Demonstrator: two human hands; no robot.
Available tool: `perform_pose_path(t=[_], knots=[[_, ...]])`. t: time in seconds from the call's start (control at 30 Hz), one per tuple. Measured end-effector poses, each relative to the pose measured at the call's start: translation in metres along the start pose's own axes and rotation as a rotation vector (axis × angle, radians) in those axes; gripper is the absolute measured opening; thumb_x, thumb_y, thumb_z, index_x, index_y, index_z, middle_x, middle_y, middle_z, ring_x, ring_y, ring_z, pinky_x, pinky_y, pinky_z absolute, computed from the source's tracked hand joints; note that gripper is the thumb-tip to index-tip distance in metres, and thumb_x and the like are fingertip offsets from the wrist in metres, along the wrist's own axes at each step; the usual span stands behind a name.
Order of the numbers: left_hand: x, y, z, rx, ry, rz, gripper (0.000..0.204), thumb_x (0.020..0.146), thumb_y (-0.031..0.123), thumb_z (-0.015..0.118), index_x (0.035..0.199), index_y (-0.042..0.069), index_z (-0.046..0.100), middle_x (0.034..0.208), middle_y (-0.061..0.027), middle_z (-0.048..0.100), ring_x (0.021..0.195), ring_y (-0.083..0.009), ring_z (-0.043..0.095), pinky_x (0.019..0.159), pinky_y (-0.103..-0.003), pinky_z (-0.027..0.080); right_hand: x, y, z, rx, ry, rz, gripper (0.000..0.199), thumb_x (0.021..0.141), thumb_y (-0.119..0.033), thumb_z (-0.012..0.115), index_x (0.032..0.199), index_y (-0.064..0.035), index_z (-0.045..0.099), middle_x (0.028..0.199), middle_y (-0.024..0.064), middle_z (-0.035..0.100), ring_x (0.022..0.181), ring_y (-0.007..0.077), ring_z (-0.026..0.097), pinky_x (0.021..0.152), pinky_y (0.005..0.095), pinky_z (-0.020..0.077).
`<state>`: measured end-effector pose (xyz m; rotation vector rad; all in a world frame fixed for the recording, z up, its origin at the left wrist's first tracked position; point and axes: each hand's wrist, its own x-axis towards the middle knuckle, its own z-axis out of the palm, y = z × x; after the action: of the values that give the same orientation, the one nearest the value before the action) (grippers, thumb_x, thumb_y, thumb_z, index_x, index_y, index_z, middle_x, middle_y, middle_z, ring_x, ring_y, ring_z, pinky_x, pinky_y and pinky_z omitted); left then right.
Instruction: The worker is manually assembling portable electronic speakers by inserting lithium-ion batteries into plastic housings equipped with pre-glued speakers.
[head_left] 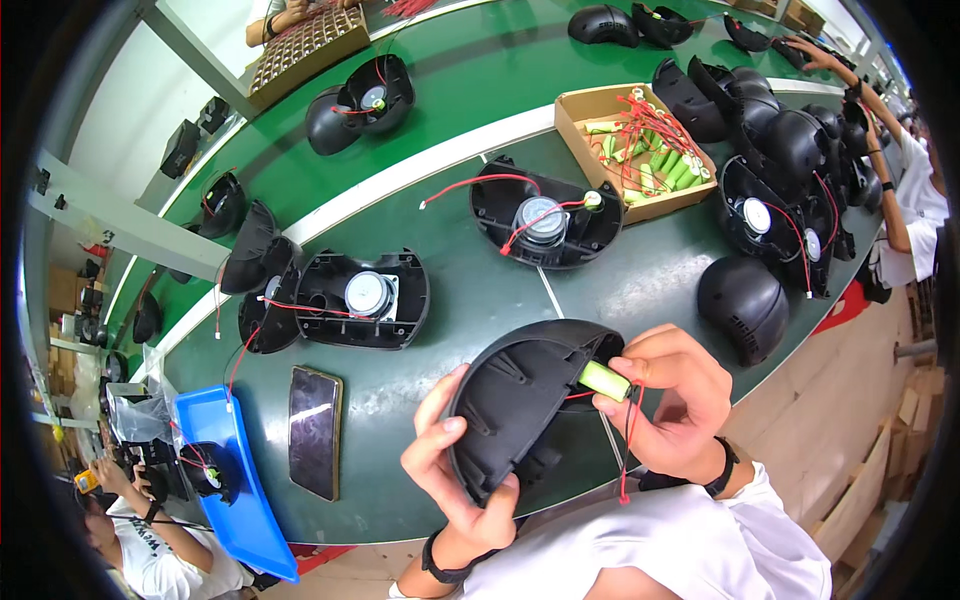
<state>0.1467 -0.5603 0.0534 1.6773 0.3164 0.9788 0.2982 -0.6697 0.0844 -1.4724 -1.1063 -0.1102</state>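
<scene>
In front of me, my left hand grips a black plastic speaker shell by its left and lower edge, tilted above the bench. At the shell's right end, my right hand pinches a green wrapped battery between thumb and fingers. The battery's far end sits at the opening in the shell's edge; how deep it goes is hidden. Red and dark wires hang from it below my fingers. Beyond the shell lies an open black housing with a round speaker and red leads.
A cardboard box of green batteries stands behind. Black housings pile up at right; another open housing lies left. A phone and blue tray are at the near left. Co-workers' arms show at the edges.
</scene>
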Motion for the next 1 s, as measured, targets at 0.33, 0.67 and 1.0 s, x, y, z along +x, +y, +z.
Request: perform_pose_path(t=[0.33, 0.67, 1.0], knots=[[-0.004, 0.005, 0.001, -0.156, 0.059, -0.202, 0.064, 0.059, 0.003, 0.046, 0.121, 0.007, 0.031, 0.130, -0.0301, 0.034, 0.121, -0.0356, 0.039, 0.103, -0.047, 0.027, 0.005, 0.003, -0.006, -0.120, -0.098, 0.100, 0.048, 0.060, -0.017, 0.081, 0.102, -0.0040, 0.061, 0.105, 0.0131, 0.055, 0.091, 0.0253, 0.051, 0.074, 0.0354, 0.0407], [-0.002, -0.001, -0.004, 0.029, -0.046, -0.010, 0.061, 0.058, 0.003, 0.045, 0.118, 0.004, 0.036, 0.126, -0.0315, 0.040, 0.116, -0.0390, 0.043, 0.101, -0.047, 0.029, -0.007, 0.027, 0.010, 0.820, -0.224, 0.610, 0.047, 0.075, -0.007, 0.072, 0.116, 0.0016, 0.050, 0.123, 0.0224, 0.052, 0.118, 0.0285, 0.050, 0.100, 0.0383, 0.0385], [0.026, 0.014, -0.038, 0.115, -0.166, -0.589, 0.068, 0.071, 0.003, 0.051, 0.135, 0.002, 0.027, 0.117, -0.0204, 0.047, 0.101, -0.0228, 0.052, 0.083, -0.032, 0.045, -0.007, 0.034, -0.006, 0.209, -0.638, 0.587, 0.040, 0.077, -0.011, 0.072, 0.110, 0.0026, 0.055, 0.088, 0.0139, 0.066, 0.075, 0.0183, 0.067, 0.068, 0.0264, 0.0525]])
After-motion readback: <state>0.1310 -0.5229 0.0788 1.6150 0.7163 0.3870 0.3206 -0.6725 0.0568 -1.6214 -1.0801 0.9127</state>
